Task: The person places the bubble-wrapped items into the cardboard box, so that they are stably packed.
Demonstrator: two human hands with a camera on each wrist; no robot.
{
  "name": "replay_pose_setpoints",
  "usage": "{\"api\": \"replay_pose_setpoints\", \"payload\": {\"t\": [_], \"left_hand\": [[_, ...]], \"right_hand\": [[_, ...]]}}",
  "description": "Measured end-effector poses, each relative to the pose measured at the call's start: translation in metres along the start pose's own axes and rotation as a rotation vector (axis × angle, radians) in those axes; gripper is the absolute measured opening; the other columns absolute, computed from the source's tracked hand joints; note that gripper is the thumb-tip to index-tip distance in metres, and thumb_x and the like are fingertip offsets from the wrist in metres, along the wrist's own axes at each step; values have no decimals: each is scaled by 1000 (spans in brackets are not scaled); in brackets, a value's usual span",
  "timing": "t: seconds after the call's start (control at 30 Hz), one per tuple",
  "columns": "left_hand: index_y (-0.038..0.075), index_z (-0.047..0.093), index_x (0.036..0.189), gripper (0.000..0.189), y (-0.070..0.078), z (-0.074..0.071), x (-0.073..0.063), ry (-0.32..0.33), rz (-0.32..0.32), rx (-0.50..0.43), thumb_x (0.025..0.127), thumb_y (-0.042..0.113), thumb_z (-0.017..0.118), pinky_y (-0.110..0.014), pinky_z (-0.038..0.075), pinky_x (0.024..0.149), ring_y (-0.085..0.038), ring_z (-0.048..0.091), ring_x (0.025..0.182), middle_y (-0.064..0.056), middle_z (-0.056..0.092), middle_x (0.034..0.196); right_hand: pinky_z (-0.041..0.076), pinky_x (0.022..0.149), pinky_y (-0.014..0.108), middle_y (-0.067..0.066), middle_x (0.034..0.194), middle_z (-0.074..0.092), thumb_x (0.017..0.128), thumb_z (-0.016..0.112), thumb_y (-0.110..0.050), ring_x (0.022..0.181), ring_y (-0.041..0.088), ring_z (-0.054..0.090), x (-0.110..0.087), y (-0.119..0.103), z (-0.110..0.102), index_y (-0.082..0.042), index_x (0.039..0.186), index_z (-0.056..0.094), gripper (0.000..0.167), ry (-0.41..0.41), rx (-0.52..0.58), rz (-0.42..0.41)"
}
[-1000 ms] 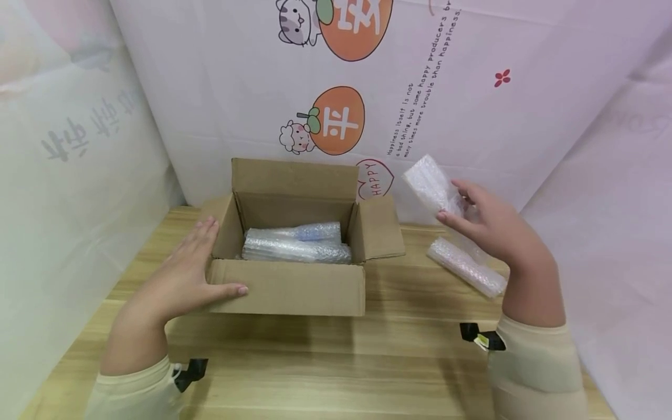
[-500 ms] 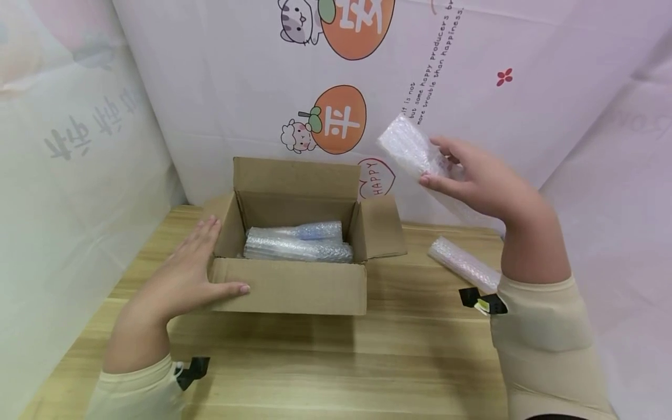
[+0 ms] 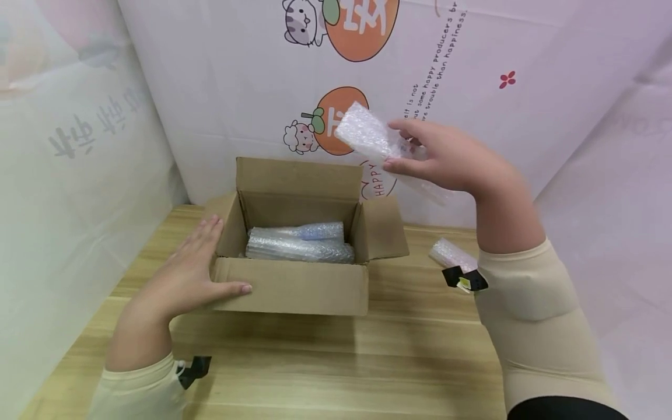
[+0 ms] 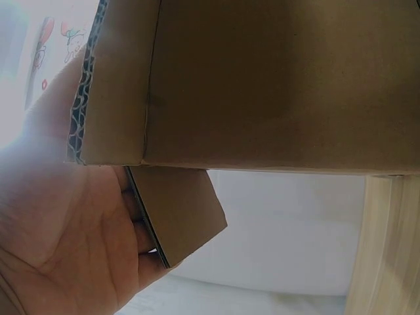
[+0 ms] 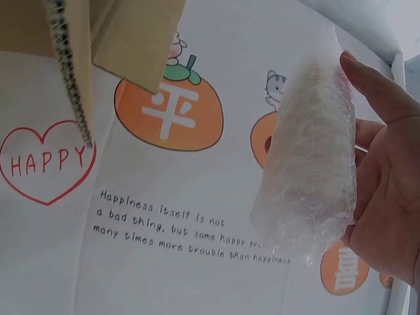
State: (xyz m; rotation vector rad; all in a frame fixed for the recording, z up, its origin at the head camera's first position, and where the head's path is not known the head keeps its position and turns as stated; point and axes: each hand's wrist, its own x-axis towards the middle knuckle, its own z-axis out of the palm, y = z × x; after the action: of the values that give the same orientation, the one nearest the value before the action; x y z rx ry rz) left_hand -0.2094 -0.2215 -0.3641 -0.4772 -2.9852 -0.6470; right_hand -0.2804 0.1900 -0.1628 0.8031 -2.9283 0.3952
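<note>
An open cardboard box [image 3: 289,287] stands on the wooden table with its flaps folded out. My left hand [image 3: 181,274] rests on its left side, fingers straight along the left flap [image 4: 177,213] and thumb lying across the front flap. Inside the box lie several bubble-wrapped bundles [image 3: 299,246]. Up and to the right of the box, my right hand [image 3: 446,153] grips a bubble-wrapped bundle [image 3: 364,131] between thumb and fingers, tilted in the air; a loose end of wrap trails below the palm. In the right wrist view this bundle [image 5: 308,164] looks whitish, its contents hidden by the wrap.
Another bubble-wrapped roll [image 3: 451,254] lies on the table [image 3: 409,332] right of the box, partly covered by the right forearm. A printed white cloth [image 3: 220,87] hangs behind the box, and pale cloth walls close off both sides.
My right hand has lifted the bubble-wrapped bundle from above the table at right and carried it up and left towards the box. The left hand keeps its place on the box.
</note>
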Motion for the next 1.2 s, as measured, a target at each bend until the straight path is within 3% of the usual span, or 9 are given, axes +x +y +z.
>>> {"api": "replay_pose_setpoints", "payload": {"t": [0.17, 0.4, 0.73, 1.0, 1.2], "left_hand": [[12, -10, 157, 132, -3, 1, 2, 3, 7, 1, 71, 83, 59, -62, 8, 120, -33, -8, 152, -4, -15, 164], [10, -10, 157, 132, -2, 0, 3, 2, 16, 0, 71, 83, 59, -62, 7, 120, -35, -8, 152, -6, -15, 164], [11, -7, 158, 131, -1, 1, 4, 18, 22, 3, 71, 83, 60, -62, 9, 120, -33, -5, 152, -6, -12, 165], [12, -7, 158, 132, -2, 0, 5, 16, 11, 5, 70, 83, 60, -62, 10, 120, -33, -4, 152, -4, -11, 165], [12, -7, 158, 132, -5, 0, 6, 20, 17, 13, 69, 85, 59, -63, 10, 119, -34, -4, 152, -4, -11, 165]], "right_hand": [[41, 104, 49, 6, 130, 53, 89, 59, -62, 119, 24, 49, 18, -15, 2, -24, 154, 32, 79, -42, -21, -32], [39, 110, 47, 8, 138, 53, 89, 61, -60, 125, 23, 49, 47, -35, 6, -23, 153, 32, 80, -91, -29, -87], [44, 105, 42, 3, 139, 54, 87, 64, -59, 121, 19, 53, 86, -60, 23, -26, 150, 37, 76, -173, -75, -115], [40, 111, 40, 6, 148, 48, 88, 64, -58, 134, 18, 47, 113, -72, 46, -26, 152, 33, 78, -287, -82, -96], [40, 111, 37, 5, 146, 47, 88, 68, -50, 133, 18, 45, 129, -75, 64, -23, 151, 34, 77, -362, -40, -67]]}}
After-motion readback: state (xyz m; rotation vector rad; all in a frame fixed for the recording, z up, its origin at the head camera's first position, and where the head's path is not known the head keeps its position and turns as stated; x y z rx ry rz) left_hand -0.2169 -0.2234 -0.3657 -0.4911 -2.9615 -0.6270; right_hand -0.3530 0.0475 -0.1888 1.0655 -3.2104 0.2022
